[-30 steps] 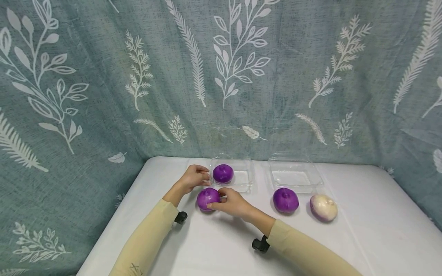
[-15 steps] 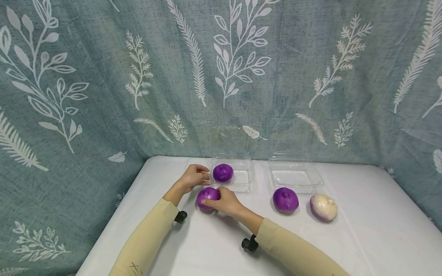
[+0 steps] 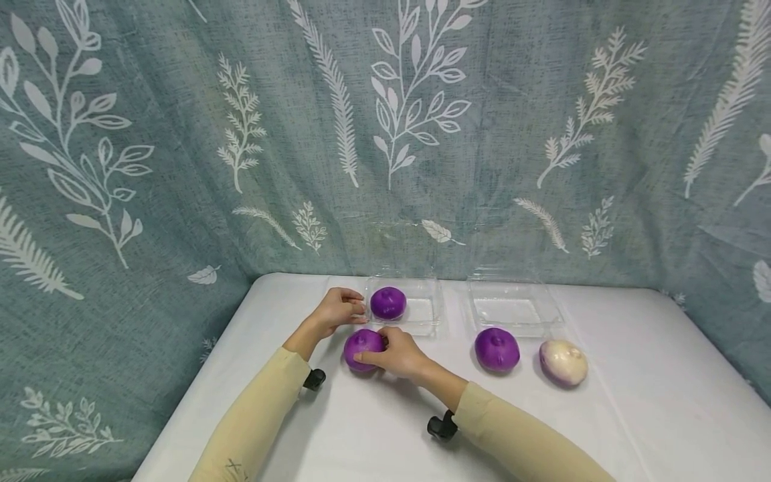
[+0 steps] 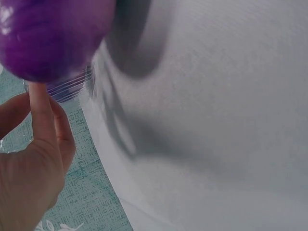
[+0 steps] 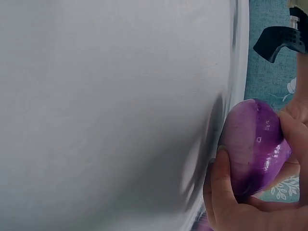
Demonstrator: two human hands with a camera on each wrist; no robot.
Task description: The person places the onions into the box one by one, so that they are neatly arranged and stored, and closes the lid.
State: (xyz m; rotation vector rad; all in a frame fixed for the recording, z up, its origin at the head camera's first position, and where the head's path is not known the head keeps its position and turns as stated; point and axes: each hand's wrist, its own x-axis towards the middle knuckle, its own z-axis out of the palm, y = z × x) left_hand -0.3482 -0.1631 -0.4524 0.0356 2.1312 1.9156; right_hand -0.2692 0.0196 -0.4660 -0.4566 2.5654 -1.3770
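My right hand (image 3: 397, 351) grips a purple turnip (image 3: 354, 347), thumb over its near side and fingers at its far right. It is close in front of the left clear plastic box (image 3: 420, 309); whether it touches the table is hard to tell. In the right wrist view the held turnip (image 5: 248, 144) shows a paler, pinkish half. My left hand (image 3: 338, 312) is at that box's left wall, fingers fairly straight and touching or nearly touching it. Inside the box's left half sits another purple turnip (image 3: 388, 303).
A second clear plastic box (image 3: 512, 310) stands to the right with nothing in it. Before it lie a purple turnip (image 3: 496, 349) and a cream-and-purple one (image 3: 563, 363). Everything rests on a white-covered table (image 3: 638, 361), with a leaf-patterned curtain (image 3: 482, 167) behind.
My right hand has closed further round the turnip, its thumb sliding left across the near side. The left hand and the boxes have stayed put.
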